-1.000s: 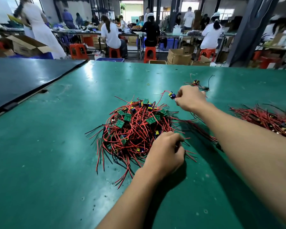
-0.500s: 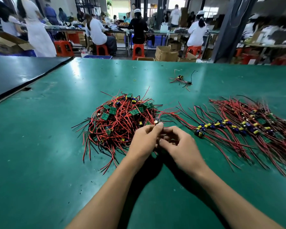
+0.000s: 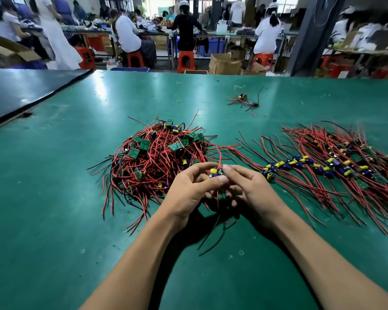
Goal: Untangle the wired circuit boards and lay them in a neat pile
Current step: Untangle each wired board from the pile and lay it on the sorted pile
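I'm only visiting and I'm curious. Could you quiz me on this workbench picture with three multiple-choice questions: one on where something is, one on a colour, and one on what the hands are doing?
1. Where does the laid-out row of boards lie relative to the tangled heap?
A. to its left
B. to its right
C. on top of it

2. What colour are most of the wires in the heap?
A. red
B. white
C. blue

3. What are the left hand and right hand doing?
A. lying flat and empty
B. both holding one small board
C. lifting a box

Answers:
1. B, the row spreads out on the right side of the heap.
2. A, red strands dominate, with only a few black ones.
3. B, fingers of both hands pinch a board with a yellow part on it.
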`<state>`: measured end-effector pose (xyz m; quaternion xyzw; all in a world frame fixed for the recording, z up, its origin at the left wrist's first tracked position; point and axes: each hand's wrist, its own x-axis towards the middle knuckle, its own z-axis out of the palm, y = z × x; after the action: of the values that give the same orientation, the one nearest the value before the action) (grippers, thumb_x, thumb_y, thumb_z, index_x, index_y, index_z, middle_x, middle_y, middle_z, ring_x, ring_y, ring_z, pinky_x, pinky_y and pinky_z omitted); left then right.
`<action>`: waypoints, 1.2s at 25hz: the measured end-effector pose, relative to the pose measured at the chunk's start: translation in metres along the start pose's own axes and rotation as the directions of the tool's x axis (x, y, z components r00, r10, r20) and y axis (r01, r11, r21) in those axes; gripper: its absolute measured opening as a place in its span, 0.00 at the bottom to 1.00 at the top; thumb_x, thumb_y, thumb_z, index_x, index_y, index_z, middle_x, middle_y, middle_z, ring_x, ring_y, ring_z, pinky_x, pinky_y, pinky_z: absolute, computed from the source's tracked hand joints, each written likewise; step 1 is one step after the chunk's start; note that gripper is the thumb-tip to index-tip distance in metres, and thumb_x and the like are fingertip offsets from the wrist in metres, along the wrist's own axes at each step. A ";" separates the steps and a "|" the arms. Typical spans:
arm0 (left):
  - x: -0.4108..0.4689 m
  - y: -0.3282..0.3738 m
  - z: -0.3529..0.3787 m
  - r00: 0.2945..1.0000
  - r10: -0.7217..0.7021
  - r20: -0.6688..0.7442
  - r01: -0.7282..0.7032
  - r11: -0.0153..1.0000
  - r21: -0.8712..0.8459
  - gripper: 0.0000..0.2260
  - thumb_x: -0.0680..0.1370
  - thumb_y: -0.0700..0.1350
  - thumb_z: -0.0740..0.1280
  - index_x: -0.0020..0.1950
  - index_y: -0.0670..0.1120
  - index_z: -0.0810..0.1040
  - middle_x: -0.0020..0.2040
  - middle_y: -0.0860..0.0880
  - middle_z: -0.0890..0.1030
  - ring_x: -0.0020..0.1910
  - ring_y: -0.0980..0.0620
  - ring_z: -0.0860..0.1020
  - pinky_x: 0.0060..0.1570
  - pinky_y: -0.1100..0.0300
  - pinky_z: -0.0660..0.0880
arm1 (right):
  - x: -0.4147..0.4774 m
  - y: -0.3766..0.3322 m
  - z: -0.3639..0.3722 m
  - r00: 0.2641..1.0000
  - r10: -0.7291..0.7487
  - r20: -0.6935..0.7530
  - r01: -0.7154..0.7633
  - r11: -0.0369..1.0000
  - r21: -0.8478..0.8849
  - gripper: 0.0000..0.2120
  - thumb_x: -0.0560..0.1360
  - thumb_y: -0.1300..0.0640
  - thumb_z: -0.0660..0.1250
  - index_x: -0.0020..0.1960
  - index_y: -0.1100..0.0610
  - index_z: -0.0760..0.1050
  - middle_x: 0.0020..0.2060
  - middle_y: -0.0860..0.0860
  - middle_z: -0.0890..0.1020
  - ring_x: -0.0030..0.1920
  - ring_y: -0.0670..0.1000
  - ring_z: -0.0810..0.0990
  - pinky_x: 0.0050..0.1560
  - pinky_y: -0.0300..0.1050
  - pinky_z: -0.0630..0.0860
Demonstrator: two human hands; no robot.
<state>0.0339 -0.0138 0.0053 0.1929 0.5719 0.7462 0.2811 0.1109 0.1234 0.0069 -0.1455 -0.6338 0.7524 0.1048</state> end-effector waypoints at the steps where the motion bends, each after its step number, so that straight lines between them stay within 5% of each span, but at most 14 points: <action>1: 0.001 0.000 0.001 1.000 0.005 0.011 -0.005 0.999 0.035 0.16 0.71 0.37 0.75 0.58 0.41 0.79 0.39 0.43 0.76 0.41 0.46 0.73 0.37 0.60 0.71 | 0.001 -0.002 0.002 1.000 0.010 0.014 -0.009 0.999 -0.033 0.16 0.70 0.43 0.72 0.49 0.53 0.84 0.35 0.52 0.81 0.26 0.45 0.74 0.23 0.36 0.67; 6: -0.002 0.003 -0.002 0.997 -0.002 0.077 -0.008 0.992 0.130 0.14 0.71 0.36 0.75 0.55 0.41 0.80 0.38 0.41 0.75 0.34 0.49 0.73 0.36 0.62 0.71 | 0.009 -0.008 0.002 0.997 0.014 0.078 -0.025 0.991 0.132 0.15 0.73 0.53 0.75 0.53 0.64 0.82 0.43 0.64 0.84 0.34 0.57 0.84 0.35 0.46 0.81; 10: -0.004 0.003 -0.002 0.989 0.004 0.149 -0.038 0.974 0.223 0.12 0.72 0.36 0.75 0.53 0.45 0.83 0.36 0.43 0.74 0.32 0.52 0.72 0.34 0.65 0.72 | 0.008 -0.003 -0.006 0.993 0.039 0.111 -0.054 0.990 0.133 0.13 0.71 0.58 0.76 0.54 0.61 0.83 0.47 0.65 0.84 0.41 0.60 0.83 0.45 0.53 0.82; 14: -0.005 0.003 0.000 0.983 0.028 0.179 -0.080 0.953 0.293 0.07 0.77 0.42 0.71 0.54 0.45 0.84 0.41 0.42 0.83 0.39 0.51 0.77 0.41 0.61 0.75 | 0.004 -0.002 -0.009 0.995 0.027 0.091 -0.046 0.976 0.211 0.11 0.69 0.62 0.77 0.50 0.62 0.82 0.43 0.65 0.80 0.36 0.57 0.81 0.37 0.49 0.81; 18: -0.003 0.002 0.001 0.995 0.009 0.104 -0.034 0.969 0.244 0.07 0.79 0.43 0.68 0.52 0.43 0.85 0.46 0.38 0.85 0.42 0.46 0.79 0.45 0.55 0.75 | 0.007 0.003 -0.007 0.999 0.012 0.053 -0.021 0.985 0.169 0.11 0.67 0.61 0.79 0.48 0.58 0.83 0.45 0.63 0.72 0.41 0.59 0.70 0.41 0.47 0.73; 21: -0.003 0.002 0.002 0.995 -0.004 0.102 -0.020 0.972 0.235 0.08 0.78 0.38 0.66 0.49 0.44 0.86 0.37 0.45 0.85 0.35 0.52 0.79 0.39 0.62 0.76 | 0.007 -0.001 -0.010 0.996 0.042 0.081 -0.055 0.986 0.158 0.12 0.65 0.61 0.79 0.48 0.56 0.84 0.37 0.57 0.76 0.30 0.50 0.73 0.32 0.38 0.72; 26: -0.002 0.000 0.003 0.993 0.039 0.114 -0.071 0.955 0.289 0.11 0.77 0.35 0.66 0.44 0.44 0.87 0.50 0.55 0.86 0.48 0.58 0.83 0.45 0.66 0.76 | 0.004 -0.003 -0.017 0.965 0.132 0.229 -0.146 0.988 0.046 0.16 0.71 0.57 0.74 0.59 0.57 0.83 0.49 0.59 0.84 0.46 0.55 0.80 0.46 0.44 0.75; 30: -0.002 0.001 0.002 0.993 0.046 0.105 -0.079 0.940 0.332 0.09 0.78 0.37 0.66 0.44 0.42 0.86 0.45 0.53 0.86 0.43 0.60 0.82 0.43 0.67 0.76 | 0.005 0.000 -0.015 0.979 0.064 0.194 -0.086 0.990 0.110 0.12 0.75 0.60 0.73 0.57 0.61 0.83 0.47 0.61 0.84 0.40 0.54 0.83 0.40 0.44 0.81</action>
<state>0.0371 -0.0138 0.0070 0.2915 0.6699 0.6364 0.2475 0.1119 0.1393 0.0036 -0.0906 -0.5896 0.8023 0.0239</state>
